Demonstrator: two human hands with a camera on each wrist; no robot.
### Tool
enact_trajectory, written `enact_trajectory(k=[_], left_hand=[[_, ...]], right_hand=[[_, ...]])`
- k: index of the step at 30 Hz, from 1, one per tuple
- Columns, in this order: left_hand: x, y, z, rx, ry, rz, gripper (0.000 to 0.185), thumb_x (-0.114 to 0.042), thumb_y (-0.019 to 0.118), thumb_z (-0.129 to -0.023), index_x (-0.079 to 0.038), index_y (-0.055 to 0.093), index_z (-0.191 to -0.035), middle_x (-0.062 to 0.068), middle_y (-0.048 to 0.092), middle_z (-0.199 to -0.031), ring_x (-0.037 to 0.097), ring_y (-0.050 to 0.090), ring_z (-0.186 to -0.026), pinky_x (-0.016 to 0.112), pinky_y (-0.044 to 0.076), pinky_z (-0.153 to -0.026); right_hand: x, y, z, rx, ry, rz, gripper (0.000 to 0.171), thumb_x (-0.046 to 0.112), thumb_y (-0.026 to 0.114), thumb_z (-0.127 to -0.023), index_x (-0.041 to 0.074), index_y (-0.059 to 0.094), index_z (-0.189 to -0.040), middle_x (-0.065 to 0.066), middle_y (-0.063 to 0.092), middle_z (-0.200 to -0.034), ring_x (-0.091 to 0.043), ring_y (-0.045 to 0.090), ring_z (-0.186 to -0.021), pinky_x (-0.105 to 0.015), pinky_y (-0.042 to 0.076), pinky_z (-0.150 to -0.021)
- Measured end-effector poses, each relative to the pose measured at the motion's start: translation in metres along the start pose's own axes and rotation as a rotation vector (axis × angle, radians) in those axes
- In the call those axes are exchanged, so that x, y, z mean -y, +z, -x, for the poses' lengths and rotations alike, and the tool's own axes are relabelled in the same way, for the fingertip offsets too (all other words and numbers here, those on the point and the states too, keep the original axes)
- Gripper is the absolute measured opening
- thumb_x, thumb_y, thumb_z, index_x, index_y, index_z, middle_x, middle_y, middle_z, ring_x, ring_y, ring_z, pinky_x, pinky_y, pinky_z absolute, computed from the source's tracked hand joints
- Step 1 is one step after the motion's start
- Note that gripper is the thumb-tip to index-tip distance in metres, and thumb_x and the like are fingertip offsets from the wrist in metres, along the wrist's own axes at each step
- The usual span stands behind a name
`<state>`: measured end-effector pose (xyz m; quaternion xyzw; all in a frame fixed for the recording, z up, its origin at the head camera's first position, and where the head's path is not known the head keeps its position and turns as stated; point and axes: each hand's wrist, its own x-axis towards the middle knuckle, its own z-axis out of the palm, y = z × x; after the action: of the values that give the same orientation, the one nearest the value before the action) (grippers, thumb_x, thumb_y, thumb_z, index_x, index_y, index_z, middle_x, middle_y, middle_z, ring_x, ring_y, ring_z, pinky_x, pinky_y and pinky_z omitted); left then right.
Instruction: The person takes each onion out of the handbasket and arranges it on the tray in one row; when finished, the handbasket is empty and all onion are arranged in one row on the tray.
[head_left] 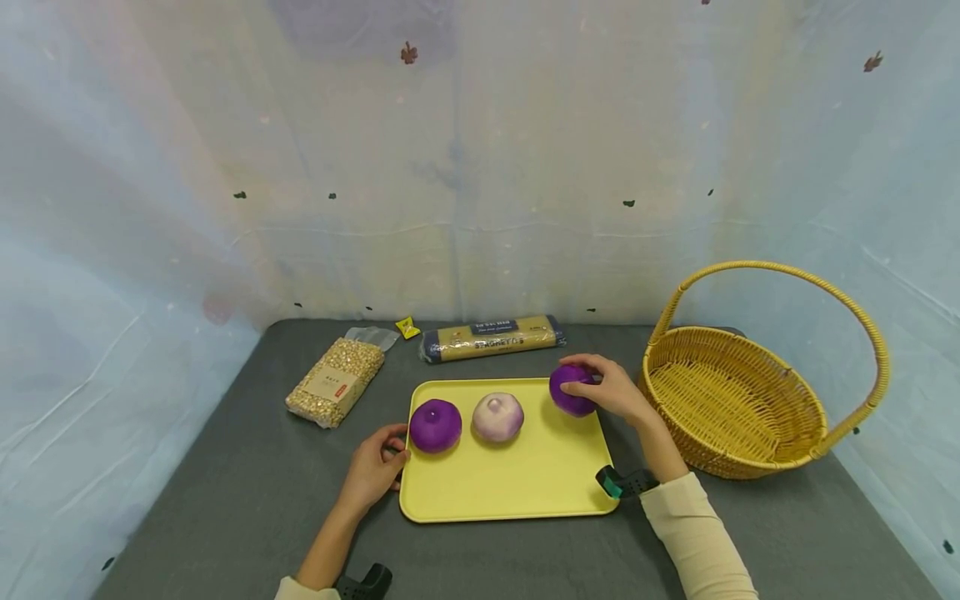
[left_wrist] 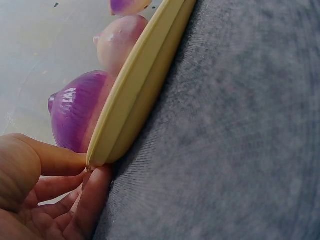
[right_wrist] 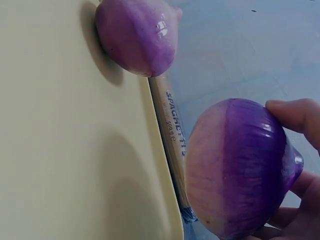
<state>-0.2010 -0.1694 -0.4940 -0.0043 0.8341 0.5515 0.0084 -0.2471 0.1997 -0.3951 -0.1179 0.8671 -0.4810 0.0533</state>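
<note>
Three onions mark the moment: the right hand [head_left: 617, 390] grips a purple onion [head_left: 570, 389] at the tray's [head_left: 517, 487] far-right corner beside the basket [head_left: 731, 398], likely mid-transfer, calling next for a clean lift, while the left hand [head_left: 373, 468] pinches the tray's edge.

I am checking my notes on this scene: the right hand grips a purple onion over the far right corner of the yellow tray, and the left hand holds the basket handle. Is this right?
Not quite. The left hand holds the left edge of the yellow tray, not the basket handle; the head view shows this. The right hand does grip a purple onion over the tray's far right corner.
</note>
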Motion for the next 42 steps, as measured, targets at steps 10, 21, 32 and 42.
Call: enact_trajectory(k=[10, 21, 32, 42], left_hand=[[0.000, 0.001, 0.001, -0.015, 0.003, -0.012, 0.037, 0.002, 0.063, -0.082, -0.002, 0.058, -0.119, 0.009, 0.055, -0.086, 0.013, 0.050, -0.055, 0.029, 0.050, -0.039], [-0.002, 0.000, 0.000, 0.000, 0.000, -0.012, 0.037, 0.003, 0.062, -0.083, -0.001, 0.058, -0.119, 0.010, 0.055, -0.087, 0.013, 0.050, -0.056, 0.029, 0.050, -0.039], [-0.001, 0.000, 0.001, 0.001, 0.006, -0.010, 0.037, 0.004, 0.062, -0.082, -0.001, 0.058, -0.119, 0.011, 0.055, -0.087, 0.013, 0.050, -0.055, 0.028, 0.050, -0.039], [-0.002, 0.000, 0.000, 0.002, 0.007, -0.014, 0.037, 0.003, 0.062, -0.083, -0.002, 0.058, -0.119, 0.011, 0.055, -0.087, 0.013, 0.050, -0.054, 0.028, 0.050, -0.039]], right_hand=[[-0.002, 0.002, 0.001, 0.018, -0.003, 0.004, 0.050, 0.021, 0.068, -0.085, 0.002, 0.053, -0.129, -0.023, 0.049, -0.125, -0.039, 0.049, -0.110, -0.044, 0.054, -0.081], [-0.002, 0.003, 0.002, 0.027, -0.010, -0.005, 0.049, 0.019, 0.067, -0.085, 0.001, 0.053, -0.128, -0.024, 0.049, -0.125, -0.039, 0.050, -0.109, -0.044, 0.054, -0.080], [-0.009, 0.006, 0.000, 0.041, -0.012, 0.006, 0.049, 0.020, 0.068, -0.085, 0.001, 0.054, -0.128, -0.022, 0.051, -0.123, -0.037, 0.051, -0.108, -0.041, 0.054, -0.080], [-0.012, 0.009, -0.001, 0.053, -0.006, 0.020, 0.048, 0.021, 0.068, -0.085, 0.002, 0.055, -0.127, -0.022, 0.053, -0.121, -0.036, 0.051, -0.107, -0.039, 0.053, -0.079]])
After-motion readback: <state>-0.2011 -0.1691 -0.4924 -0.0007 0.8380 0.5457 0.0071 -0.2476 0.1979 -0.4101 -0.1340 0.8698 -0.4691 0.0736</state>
